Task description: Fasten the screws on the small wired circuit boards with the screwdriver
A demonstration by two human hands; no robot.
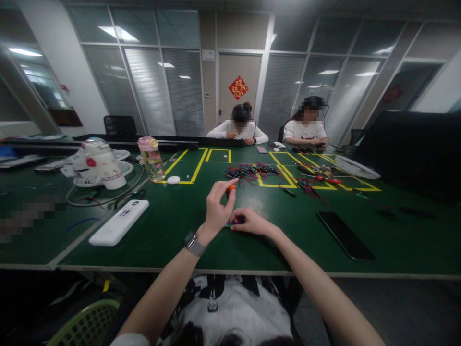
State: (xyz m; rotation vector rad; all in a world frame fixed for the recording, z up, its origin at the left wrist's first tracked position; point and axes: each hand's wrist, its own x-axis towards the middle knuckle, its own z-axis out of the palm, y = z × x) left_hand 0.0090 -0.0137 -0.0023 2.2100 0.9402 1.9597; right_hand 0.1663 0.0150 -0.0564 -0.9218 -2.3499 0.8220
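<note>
My left hand, with a watch on its wrist, is raised over the table in front of me. Its thumb and fingers close around a small orange object, mostly hidden by the hand, so its kind does not show. Just right of it and lower, my right hand rests at the tabletop with bent fingers. They pinch a small green wired board, largely covered by the fingers. Beyond both hands lies a pile of small boards with red and blue wires.
A black phone lies at right, a white power bank at left. A pink-lidded bottle and a white jug stand left. More wired boards and tools lie right. Two people sit opposite.
</note>
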